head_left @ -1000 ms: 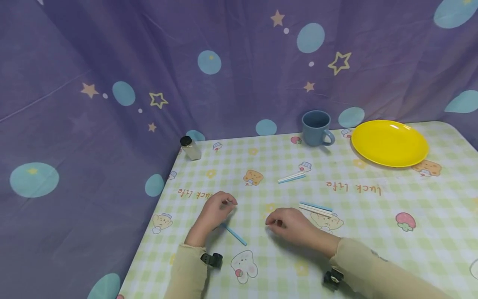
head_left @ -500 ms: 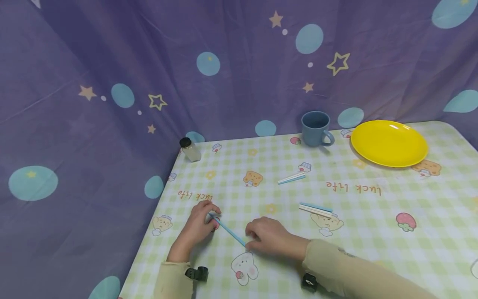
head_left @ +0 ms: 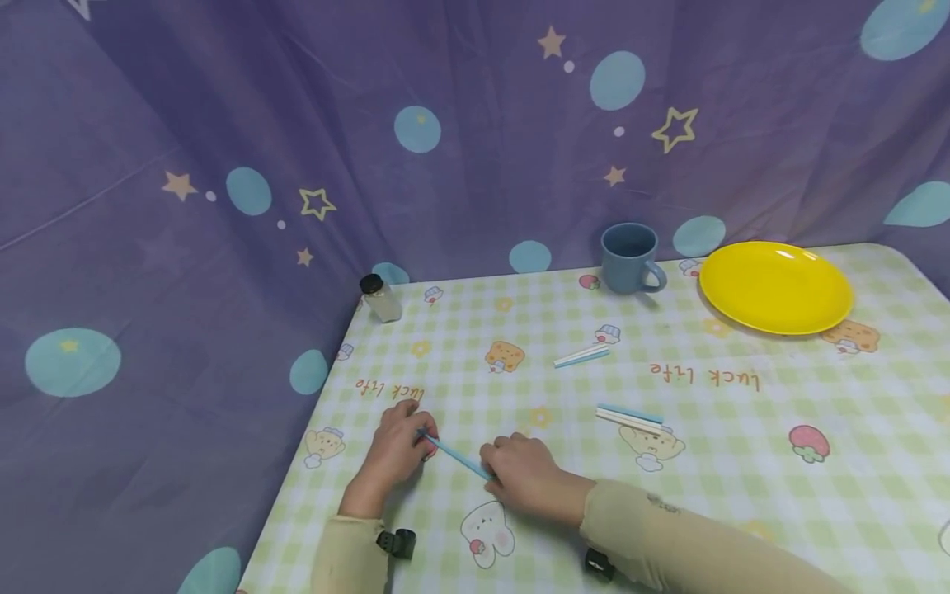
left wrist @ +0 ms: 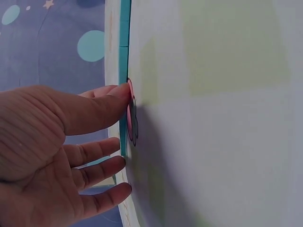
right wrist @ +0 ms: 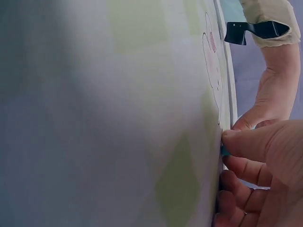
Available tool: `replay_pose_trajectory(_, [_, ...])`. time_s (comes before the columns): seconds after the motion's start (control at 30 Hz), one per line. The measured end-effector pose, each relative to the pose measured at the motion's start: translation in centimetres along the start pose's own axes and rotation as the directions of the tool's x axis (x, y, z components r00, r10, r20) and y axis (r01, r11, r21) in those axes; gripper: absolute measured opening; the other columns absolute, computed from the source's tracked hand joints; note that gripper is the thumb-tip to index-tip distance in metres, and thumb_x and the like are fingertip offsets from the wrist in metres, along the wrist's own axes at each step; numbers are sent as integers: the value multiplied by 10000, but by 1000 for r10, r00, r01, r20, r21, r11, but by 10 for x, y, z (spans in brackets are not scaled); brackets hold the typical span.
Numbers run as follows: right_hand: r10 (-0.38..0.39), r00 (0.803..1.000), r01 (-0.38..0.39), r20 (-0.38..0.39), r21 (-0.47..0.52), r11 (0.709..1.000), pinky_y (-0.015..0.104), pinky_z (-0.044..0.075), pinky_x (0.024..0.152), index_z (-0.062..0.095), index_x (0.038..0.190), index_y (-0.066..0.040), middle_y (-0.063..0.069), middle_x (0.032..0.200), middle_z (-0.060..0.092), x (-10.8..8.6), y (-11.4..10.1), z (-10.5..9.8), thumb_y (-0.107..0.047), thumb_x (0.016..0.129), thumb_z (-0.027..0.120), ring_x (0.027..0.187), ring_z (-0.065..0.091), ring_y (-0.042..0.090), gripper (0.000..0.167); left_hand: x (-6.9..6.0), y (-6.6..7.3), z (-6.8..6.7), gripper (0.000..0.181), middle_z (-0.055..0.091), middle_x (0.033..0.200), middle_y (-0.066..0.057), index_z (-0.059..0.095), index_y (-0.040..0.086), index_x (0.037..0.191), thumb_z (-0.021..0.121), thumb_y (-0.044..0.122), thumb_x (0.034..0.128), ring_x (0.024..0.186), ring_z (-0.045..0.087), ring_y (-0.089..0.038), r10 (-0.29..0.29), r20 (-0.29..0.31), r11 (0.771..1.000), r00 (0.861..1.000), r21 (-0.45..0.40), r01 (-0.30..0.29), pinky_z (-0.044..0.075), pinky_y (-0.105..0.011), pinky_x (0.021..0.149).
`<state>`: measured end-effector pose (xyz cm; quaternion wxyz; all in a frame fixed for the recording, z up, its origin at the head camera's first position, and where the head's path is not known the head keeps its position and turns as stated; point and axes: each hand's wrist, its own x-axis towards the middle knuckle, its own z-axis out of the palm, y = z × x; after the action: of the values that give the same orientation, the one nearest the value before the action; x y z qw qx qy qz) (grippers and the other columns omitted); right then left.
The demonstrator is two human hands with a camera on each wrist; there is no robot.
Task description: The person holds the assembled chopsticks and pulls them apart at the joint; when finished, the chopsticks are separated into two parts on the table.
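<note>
A thin blue stick (head_left: 456, 454) lies aslant between my two hands, low over the checked tablecloth. My left hand (head_left: 396, 445) pinches its far left end between thumb and index finger; the other fingers are spread in the left wrist view, where faint cross lines show on the stick (left wrist: 124, 33). At the near right end, my right hand (head_left: 525, 474) pinches the stick with thumb and index finger, its other fingers curled. Only a small blue tip (right wrist: 224, 151) shows in the right wrist view, the rest being hidden by the fingers.
White and blue sticks (head_left: 629, 418) lie right of my hands, with another small group of sticks (head_left: 581, 356) farther back. Along the back stand a black-capped jar (head_left: 382, 300), a blue mug (head_left: 627, 262) and a yellow plate (head_left: 775, 289). A purple curtain hangs behind the table.
Both hands have come down to the blue stick, the left moving nearer and left, the right moving left. Each now pinches one end, and the stick's near end has shifted slightly.
</note>
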<state>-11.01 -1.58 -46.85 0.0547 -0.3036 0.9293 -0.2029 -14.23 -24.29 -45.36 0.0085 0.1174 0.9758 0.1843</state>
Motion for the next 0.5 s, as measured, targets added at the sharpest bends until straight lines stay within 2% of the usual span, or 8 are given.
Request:
replay_pose_trajectory(0.1, [0, 999, 2, -37, 32, 999, 271, 358, 538, 548, 767, -183, -74, 684, 482, -1, 3, 0, -217, 829, 759, 626, 447, 115, 223, 1, 1, 0, 226, 490, 1347, -261, 605, 184, 748, 804, 79, 774, 1244, 420, -473, 7, 0, 1000, 1000, 15, -7, 374, -562, 973])
replay_pose_trajectory(0.33, [32, 995, -24, -91, 85, 996, 267, 399, 543, 575, 752, -153, -69, 656, 491, -6, 14, -9, -140, 839, 721, 588, 471, 98, 170, 2, 7, -1, 260, 488, 1358, -242, 578, 192, 731, 815, 90, 754, 1257, 423, -461, 8, 51, 999, 999, 38, -10, 363, -576, 982])
replay_pose_trajectory(0.43, [54, 992, -42, -117, 106, 994, 270, 411, 556, 591, 764, -149, -68, 676, 515, -10, 21, -16, -130, 849, 712, 602, 481, 91, 149, 3, 11, -2, 257, 500, 1346, -238, 581, 197, 722, 819, 105, 749, 1262, 423, -458, 33, 47, 999, 998, 7, -34, 345, -577, 1007])
replay_pose_trajectory(0.5, [68, 988, -52, -140, 115, 992, 274, 416, 562, 589, 767, -154, -71, 687, 525, -13, 27, -20, -132, 858, 714, 609, 483, 90, 155, 4, 14, -2, 257, 524, 1315, -219, 585, 203, 716, 823, 111, 749, 1242, 442, -436, 54, 36, 998, 998, -42, -53, 343, -556, 1013])
